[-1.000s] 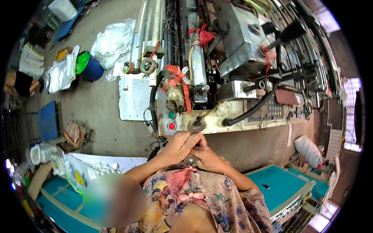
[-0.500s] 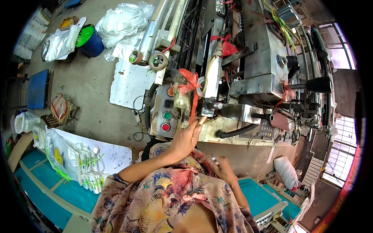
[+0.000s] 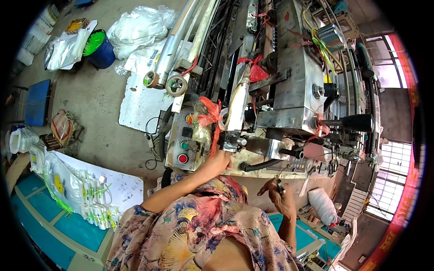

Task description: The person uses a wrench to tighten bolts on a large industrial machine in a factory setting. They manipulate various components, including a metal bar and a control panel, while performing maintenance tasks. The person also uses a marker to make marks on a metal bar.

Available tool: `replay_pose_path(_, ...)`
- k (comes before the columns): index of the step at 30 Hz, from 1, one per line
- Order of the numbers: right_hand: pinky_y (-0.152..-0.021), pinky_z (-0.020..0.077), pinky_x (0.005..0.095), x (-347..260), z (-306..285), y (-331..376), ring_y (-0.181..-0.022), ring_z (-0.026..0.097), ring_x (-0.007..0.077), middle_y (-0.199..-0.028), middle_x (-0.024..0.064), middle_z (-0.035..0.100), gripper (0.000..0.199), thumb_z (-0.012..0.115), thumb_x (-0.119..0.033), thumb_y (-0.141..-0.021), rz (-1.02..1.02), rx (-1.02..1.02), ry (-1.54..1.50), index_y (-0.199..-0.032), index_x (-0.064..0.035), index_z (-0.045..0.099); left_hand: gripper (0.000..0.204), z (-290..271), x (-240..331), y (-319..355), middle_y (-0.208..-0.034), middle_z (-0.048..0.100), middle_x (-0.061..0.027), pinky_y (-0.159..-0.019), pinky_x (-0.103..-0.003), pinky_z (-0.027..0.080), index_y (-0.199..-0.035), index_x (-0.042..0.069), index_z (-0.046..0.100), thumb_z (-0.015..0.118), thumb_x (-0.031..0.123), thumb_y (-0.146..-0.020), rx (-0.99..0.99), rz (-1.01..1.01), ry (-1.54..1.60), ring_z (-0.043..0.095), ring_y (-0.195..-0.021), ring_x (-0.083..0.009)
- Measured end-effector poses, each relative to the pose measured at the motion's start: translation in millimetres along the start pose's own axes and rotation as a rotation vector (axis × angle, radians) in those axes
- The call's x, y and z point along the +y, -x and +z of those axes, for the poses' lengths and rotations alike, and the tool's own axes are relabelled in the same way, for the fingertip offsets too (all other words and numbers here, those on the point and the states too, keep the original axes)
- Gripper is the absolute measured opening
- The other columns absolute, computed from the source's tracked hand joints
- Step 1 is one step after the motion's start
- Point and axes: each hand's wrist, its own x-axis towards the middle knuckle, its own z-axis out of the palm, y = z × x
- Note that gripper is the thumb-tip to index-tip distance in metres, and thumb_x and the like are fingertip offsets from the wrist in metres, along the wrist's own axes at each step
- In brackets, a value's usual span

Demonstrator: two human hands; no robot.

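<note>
Concrete workshop floor (image 3: 97, 131), steel machine (image 3: 289, 90); left hand (image 3: 220, 160) on it

A single head view is looking steeply down from above the person, with the patterned shirt (image 3: 199, 226) filling the lower middle as the nearest thing. The lens is facing forward and down onto the machine (image 3: 280, 90), which is running from the centre up to the top edge, close in front. The concrete floor (image 3: 95, 104) is spreading away on the left, farther off, and a window (image 3: 384, 189) is sitting at the right rim. The fisheye is bending straight edges toward a black round border. The left hand (image 3: 220, 159) is reaching up to the machine and the right hand (image 3: 279, 193) is hanging lower right, both near the lens
</note>
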Motion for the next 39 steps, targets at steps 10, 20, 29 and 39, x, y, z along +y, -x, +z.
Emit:
replay_pose_path(10, -0.052, 0.0368, 0.028, -9.8, -23.2, -29.8, -0.054, 0.044, 0.0101, -0.066, 0.0048, 0.063, 0.03, 0.049, -0.016, -0.101, -0.024, -0.02, 0.07, -0.078, -0.0022, 0.063, 0.032, 1.9, 1.0, 1.1, -0.074, 0.064, -0.0115, -0.065, -0.038, 0.05, -0.105, 0.001, 0.059, 0.046, 0.03, -0.101, -0.092, -0.225, -0.065, 0.066, -0.067, -0.0236)
replay_pose_path(20, -0.054, 0.0405, 0.0285, 12.5, -25.6, -32.2, -0.054, 0.048, 0.0125, -0.069, 0.0063, 0.066, 0.028, 0.047, -0.015, -0.102, -0.072, 0.023, 0.025, -0.082, -0.0017, 0.062, 0.034, -147.1, 24.2, 94.7, -0.086, 0.069, -0.0095, -0.061, -0.029, 0.053, -0.128, 0.008, 0.059, 0.053, 0.012, -0.095, 0.042, -0.594, 0.03, 0.066, -0.061, -0.0152)
replay_pose_path(29, -0.048, 0.036, 0.0278, 9.0, -23.8, -17.8, -0.05, 0.043, 0.0098, -0.065, 0.0052, 0.064, 0.031, 0.047, -0.015, -0.102, 0.046, 0.099, -0.031, -0.079, 0.0, 0.063, 0.031, -135.0, -16.8, -14.1, -0.087, 0.067, -0.011, -0.075, -0.042, 0.051, -0.119, 0.006, 0.061, 0.063, 0.014, -0.09, 0.033, -0.07, -0.192, 0.067, -0.084, -0.0301)
replay_pose_path(39, -0.047, 0.0267, 0.0241, -38.4, -30.4, -17.9, -0.051, 0.035, 0.0048, -0.059, 0.0004, 0.055, 0.046, 0.05, -0.035, -0.101, 0.03, 0.355, 0.043, -0.074, -0.0001, 0.061, 0.035, -80.4, -68.3, -99.2, -0.096, 0.067, -0.0134, -0.08, -0.043, 0.05, -0.119, 0.005, 0.061, 0.065, 0.018, -0.087, -0.197, -0.267, 1.088, 0.065, -0.092, -0.0305)
